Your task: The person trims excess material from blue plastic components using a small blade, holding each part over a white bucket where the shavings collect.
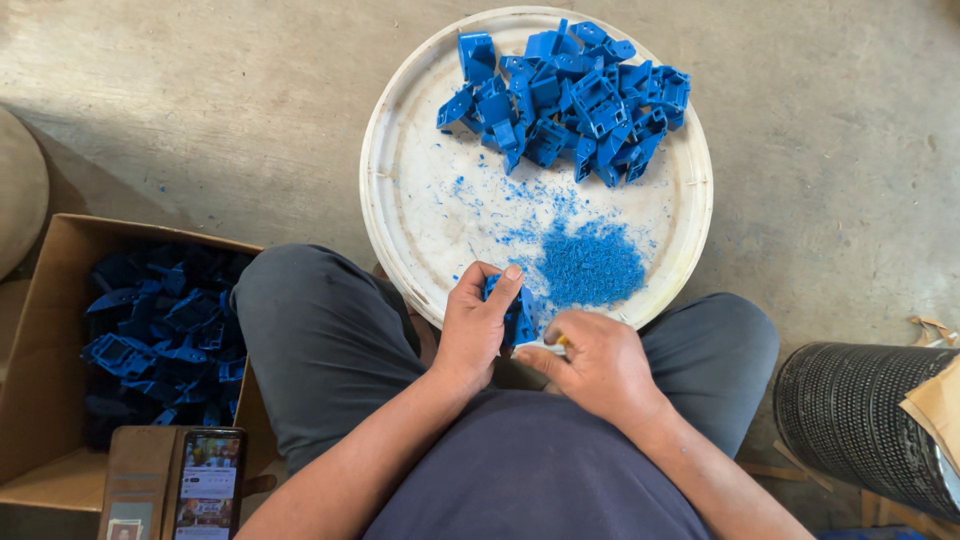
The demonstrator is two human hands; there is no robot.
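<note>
L hand grips blue part; R hand holds small tool.

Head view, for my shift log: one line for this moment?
left hand: holds blue part | right hand: small tool, trimming | white tray: parts, shavings

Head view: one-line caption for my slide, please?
Left hand grips a blue plastic part; right hand works beside it over a white tray.

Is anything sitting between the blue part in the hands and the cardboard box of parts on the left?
Yes. The blue plastic part is held by the left hand, with the right hand beside it. Between it and the cardboard box lies the person's left thigh. Nothing else visible stands in between.
</note>
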